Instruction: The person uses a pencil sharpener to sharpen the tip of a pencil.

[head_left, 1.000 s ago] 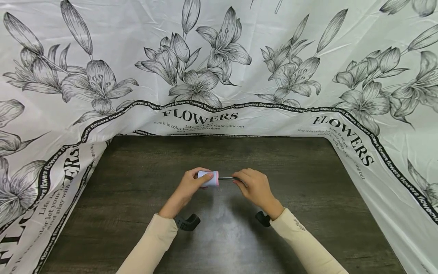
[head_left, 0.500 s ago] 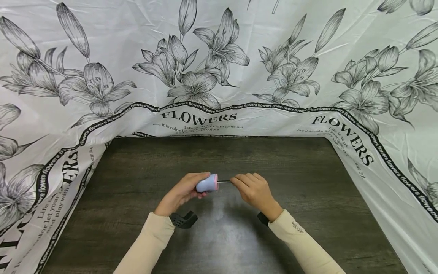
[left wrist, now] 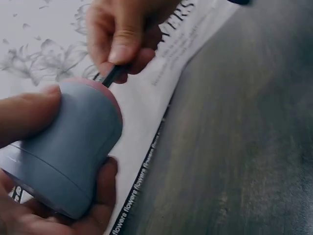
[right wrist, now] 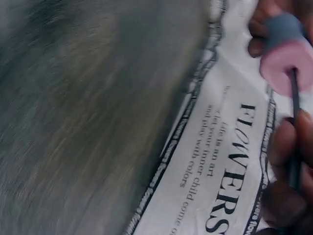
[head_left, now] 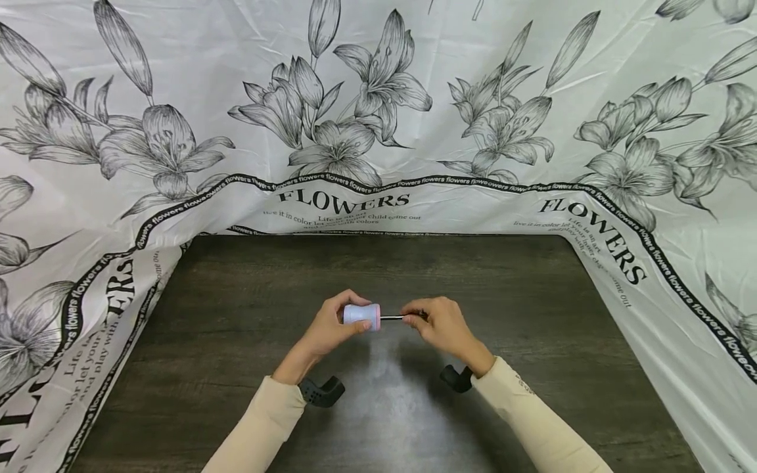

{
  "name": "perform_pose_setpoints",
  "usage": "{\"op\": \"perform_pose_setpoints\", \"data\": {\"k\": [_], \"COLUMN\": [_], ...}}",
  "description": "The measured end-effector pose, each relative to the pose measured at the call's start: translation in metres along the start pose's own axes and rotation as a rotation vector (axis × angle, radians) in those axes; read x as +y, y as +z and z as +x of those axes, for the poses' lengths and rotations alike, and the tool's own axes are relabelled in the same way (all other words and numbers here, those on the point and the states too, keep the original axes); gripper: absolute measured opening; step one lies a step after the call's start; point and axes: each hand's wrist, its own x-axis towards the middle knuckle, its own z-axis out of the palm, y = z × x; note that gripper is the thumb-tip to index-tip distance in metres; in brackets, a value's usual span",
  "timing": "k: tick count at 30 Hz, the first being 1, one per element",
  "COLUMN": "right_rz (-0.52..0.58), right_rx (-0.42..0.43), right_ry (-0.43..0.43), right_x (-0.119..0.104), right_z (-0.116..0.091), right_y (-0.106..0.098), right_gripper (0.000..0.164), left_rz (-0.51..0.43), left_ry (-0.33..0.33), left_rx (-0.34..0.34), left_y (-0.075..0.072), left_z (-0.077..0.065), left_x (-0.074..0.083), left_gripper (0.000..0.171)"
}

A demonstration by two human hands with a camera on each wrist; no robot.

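A light blue pencil sharpener, waisted in shape with a pink end face, lies sideways in my left hand. The left thumb presses its near side while the fingers wrap round behind and beneath it. From a hole in the pink face sticks a slim dark pencil, its inner end hidden inside the body. Thumb and fingers of my right hand pinch the pencil a short way out from the face. Both hands are raised over the table, facing each other.
Below the hands spreads a dark wood-grain table. A white cloth printed with black lilies and lettering hangs along its back and sides. Each wrist wears a black camera mount.
The left hand rolls over the top of the sharpener, then back, so its thumb is now on the near side. The right hand keeps its pinch on the pencil, its wrist turning slightly.
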Motion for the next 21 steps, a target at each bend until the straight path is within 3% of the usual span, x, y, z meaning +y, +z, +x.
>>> {"op": "perform_pose_setpoints", "data": {"k": [5, 8, 12, 17, 21], "right_rz": [0.354, 0.406, 0.245, -0.092, -0.304], "right_rx": [-0.256, -0.306, -0.231, 0.006, 0.197], "right_ry": [0.227, 0.251, 0.178, -0.052, -0.236], "right_x": [0.006, 0.009, 0.007, 0.007, 0.01], "right_z": [0.007, 0.008, 0.006, 0.001, 0.0], "right_y": [-0.011, -0.014, -0.013, -0.003, 0.006], "right_gripper": [0.019, 0.021, 0.014, 0.016, 0.018], "left_rz": [0.052, 0.071, 0.069, 0.04, -0.107], "left_ry": [0.132, 0.139, 0.052, -0.101, -0.211], "left_rx": [0.047, 0.058, 0.08, 0.128, 0.097], "left_y": [0.009, 0.012, 0.012, 0.008, 0.002], "left_z": [-0.004, -0.004, -0.002, 0.003, 0.003], "left_x": [0.0, 0.001, 0.001, -0.001, 0.002], "left_gripper": [0.037, 0.039, 0.035, 0.032, 0.035]}}
